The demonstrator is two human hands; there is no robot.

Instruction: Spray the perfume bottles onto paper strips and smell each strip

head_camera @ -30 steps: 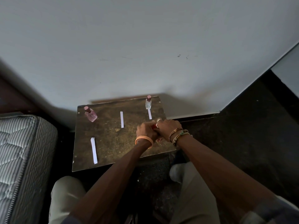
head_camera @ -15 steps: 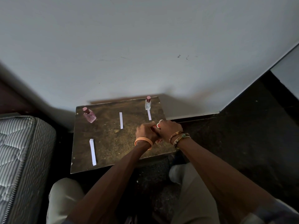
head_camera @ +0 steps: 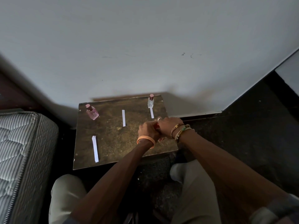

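Left hand (head_camera: 148,129): one plain peach-orange rubber wristband (head_camera: 145,141) at the wrist, smooth, no markings legible.
Right hand (head_camera: 169,126): pale ring (head_camera: 159,119) on one finger. Wrist carries stacked bracelets (head_camera: 178,130): a tan band with lettering too small to read, a cord with a green bead, a cream beaded strand.
Forearms bare. Grey-blue sleeves (head_camera: 275,211) begin near the elbows.
Light khaki trousers (head_camera: 192,194), loose cloth, both knees showing.

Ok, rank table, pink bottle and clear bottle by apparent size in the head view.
table
pink bottle
clear bottle, narrower than the pink one
Both bottles stand at the far edge, so nearness hardly skews it.
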